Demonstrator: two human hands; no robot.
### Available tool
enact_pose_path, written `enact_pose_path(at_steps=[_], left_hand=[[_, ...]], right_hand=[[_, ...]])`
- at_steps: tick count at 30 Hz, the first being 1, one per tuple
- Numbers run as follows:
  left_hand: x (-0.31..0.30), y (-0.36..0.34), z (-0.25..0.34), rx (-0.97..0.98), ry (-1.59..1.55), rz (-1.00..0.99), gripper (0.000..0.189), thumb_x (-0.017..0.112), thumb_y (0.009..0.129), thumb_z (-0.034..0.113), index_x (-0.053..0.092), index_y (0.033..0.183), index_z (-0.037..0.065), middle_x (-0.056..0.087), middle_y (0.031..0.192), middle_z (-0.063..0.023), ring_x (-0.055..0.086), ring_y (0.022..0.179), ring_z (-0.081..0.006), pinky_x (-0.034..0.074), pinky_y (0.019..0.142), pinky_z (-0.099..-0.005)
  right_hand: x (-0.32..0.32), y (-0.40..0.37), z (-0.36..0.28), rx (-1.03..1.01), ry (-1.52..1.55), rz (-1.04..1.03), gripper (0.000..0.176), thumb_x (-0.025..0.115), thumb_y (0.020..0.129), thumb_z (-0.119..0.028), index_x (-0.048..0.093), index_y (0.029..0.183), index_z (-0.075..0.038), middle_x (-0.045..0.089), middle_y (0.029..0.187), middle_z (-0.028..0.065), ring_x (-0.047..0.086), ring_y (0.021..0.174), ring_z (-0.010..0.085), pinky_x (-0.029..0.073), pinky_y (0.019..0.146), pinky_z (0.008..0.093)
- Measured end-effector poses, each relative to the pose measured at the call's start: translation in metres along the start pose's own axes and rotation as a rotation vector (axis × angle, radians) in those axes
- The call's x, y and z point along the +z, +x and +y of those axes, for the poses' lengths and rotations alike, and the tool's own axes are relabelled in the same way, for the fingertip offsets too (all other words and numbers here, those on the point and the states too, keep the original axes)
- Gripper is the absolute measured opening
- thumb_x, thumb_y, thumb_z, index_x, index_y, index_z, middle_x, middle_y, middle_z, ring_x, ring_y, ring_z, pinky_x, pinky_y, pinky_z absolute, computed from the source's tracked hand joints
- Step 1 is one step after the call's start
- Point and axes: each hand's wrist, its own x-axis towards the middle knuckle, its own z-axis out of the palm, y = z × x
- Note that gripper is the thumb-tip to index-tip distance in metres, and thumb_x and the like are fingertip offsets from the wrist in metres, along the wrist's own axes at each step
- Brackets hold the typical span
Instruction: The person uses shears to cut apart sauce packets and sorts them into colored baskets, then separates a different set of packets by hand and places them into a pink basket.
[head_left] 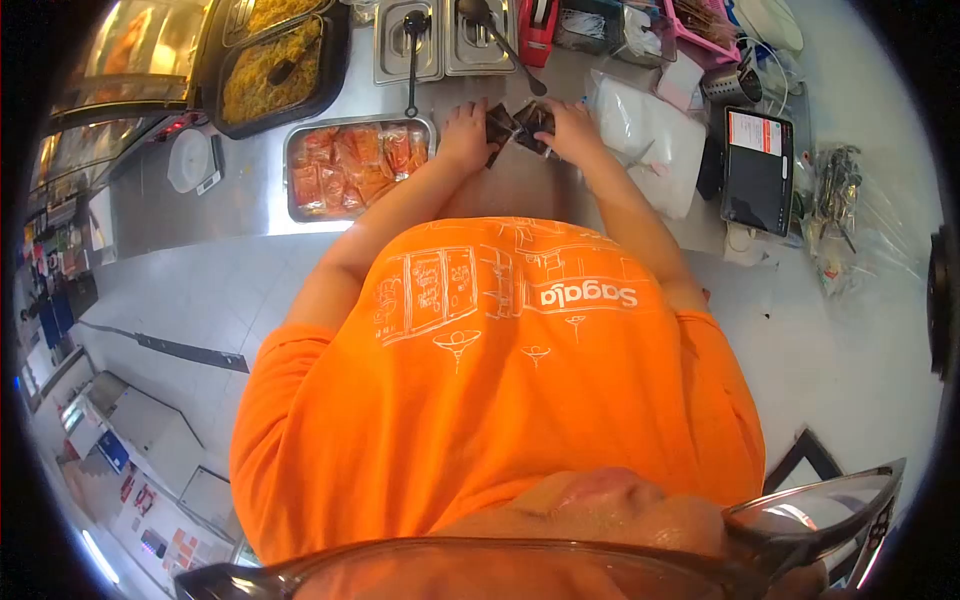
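My left hand (466,137) rests over the steel counter, its fingers closed on the edge of a small dark sachet (498,122). Beside it, my right hand (572,132) grips another shiny dark sachet (536,120). The two sachets lie close together between my hands, and they seem to touch or overlap. What is inside them I cannot make out. Left of my left forearm sits a metal tray (290,190) full of clear packets with orange-red contents.
Two lidded steel pans (408,60) with black ladles stand ahead. A black tray of yellow food (270,80) is at far left, near a small scale (208,165). To the right lie white plastic bags (650,140), a tablet (757,170) and a metal cup (733,86).
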Motion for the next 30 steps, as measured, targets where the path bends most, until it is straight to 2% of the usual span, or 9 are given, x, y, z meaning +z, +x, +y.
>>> enact_pose_path(at_steps=[1, 4, 8, 11, 14, 17, 23, 29, 30], left_hand=[[-0.006, 0.001, 0.005, -0.047, 0.020, -0.063, 0.066, 0.078, 0.073, 0.025, 0.047, 0.128, 0.005, 0.054, 0.122, -0.0213, 0.051, 0.115, -0.0412, 0.043, 0.096, -0.0479], [0.002, 0.000, -0.004, -0.094, -0.059, -0.139, 0.054, 0.074, 0.078, 0.026, 0.051, 0.120, 0.003, 0.057, 0.116, -0.0225, 0.055, 0.107, -0.0426, 0.047, 0.091, -0.0484], [0.003, -0.008, -0.008, -0.110, -0.188, -0.113, 0.036, 0.067, 0.085, 0.024, 0.056, 0.108, 0.000, 0.061, 0.106, -0.0252, 0.059, 0.097, -0.0445, 0.048, 0.085, -0.0491], [0.003, -0.008, -0.008, -0.163, -0.249, -0.125, 0.032, 0.063, 0.088, 0.024, 0.057, 0.107, -0.001, 0.063, 0.104, -0.0267, 0.060, 0.098, -0.0445, 0.048, 0.085, -0.0492], [0.002, -0.009, -0.010, -0.217, -0.350, -0.133, 0.033, 0.061, 0.090, 0.025, 0.056, 0.109, -0.002, 0.063, 0.108, -0.0277, 0.060, 0.103, -0.0433, 0.048, 0.086, -0.0477], [0.001, -0.012, -0.011, -0.269, -0.344, -0.133, 0.036, 0.058, 0.093, 0.027, 0.055, 0.114, -0.002, 0.062, 0.111, -0.0270, 0.059, 0.105, -0.0436, 0.048, 0.089, -0.0455], [0.010, -0.024, -0.028, -0.291, -0.669, -0.136, 0.046, 0.057, 0.093, 0.035, 0.053, 0.120, -0.003, 0.064, 0.108, -0.0261, 0.061, 0.105, -0.0412, 0.048, 0.091, -0.0441], [0.012, -0.040, -0.027, -0.443, -0.614, -0.056, 0.044, 0.056, 0.094, 0.031, 0.052, 0.118, -0.006, 0.064, 0.108, -0.0272, 0.062, 0.105, -0.0411, 0.048, 0.091, -0.0425], [0.010, -0.042, -0.026, -0.446, -0.625, -0.087, 0.043, 0.056, 0.094, 0.030, 0.052, 0.118, -0.006, 0.064, 0.108, -0.0275, 0.062, 0.104, -0.0413, 0.048, 0.091, -0.0428]], right_hand=[[0.005, 0.002, -0.002, 0.010, 0.014, 0.006, 0.029, 0.069, 0.081, -0.023, 0.065, 0.103, -0.004, 0.067, 0.098, 0.0190, 0.064, 0.088, 0.0398, 0.051, 0.079, 0.0457], [0.001, 0.006, 0.009, 0.206, 0.367, -0.225, 0.031, 0.069, 0.080, -0.022, 0.064, 0.104, -0.004, 0.067, 0.092, 0.0197, 0.064, 0.087, 0.0406, 0.051, 0.078, 0.0453], [-0.039, 0.001, 0.013, 0.418, 0.095, -0.412, 0.028, 0.065, 0.079, -0.021, 0.065, 0.101, -0.003, 0.068, 0.089, 0.0196, 0.065, 0.085, 0.0387, 0.052, 0.078, 0.0454], [-0.059, 0.001, 0.006, 0.417, -0.163, -0.755, 0.029, 0.066, 0.079, -0.021, 0.065, 0.102, -0.003, 0.068, 0.092, 0.0188, 0.064, 0.091, 0.0375, 0.052, 0.081, 0.0456], [-0.049, -0.013, -0.006, 0.404, -0.277, -0.434, 0.034, 0.069, 0.077, -0.022, 0.065, 0.105, -0.003, 0.068, 0.099, 0.0174, 0.061, 0.101, 0.0369, 0.050, 0.084, 0.0472], [-0.041, -0.010, -0.010, 0.062, -0.148, -0.352, 0.037, 0.071, 0.076, -0.025, 0.065, 0.107, -0.004, 0.067, 0.105, 0.0170, 0.057, 0.108, 0.0364, 0.048, 0.088, 0.0485], [-0.024, 0.003, -0.010, 0.239, -0.294, -0.923, 0.042, 0.070, 0.079, -0.033, 0.065, 0.108, -0.002, 0.067, 0.104, 0.0196, 0.058, 0.105, 0.0361, 0.045, 0.092, 0.0465], [-0.031, 0.009, 0.005, 0.090, 0.275, -0.672, 0.040, 0.069, 0.082, -0.030, 0.064, 0.106, 0.001, 0.060, 0.118, 0.0215, 0.055, 0.111, 0.0384, 0.042, 0.097, 0.0428], [-0.035, 0.017, -0.005, 0.039, 0.218, -0.692, 0.035, 0.067, 0.083, -0.024, 0.064, 0.108, 0.000, 0.053, 0.130, 0.0195, 0.051, 0.117, 0.0372, 0.042, 0.098, 0.0437]])
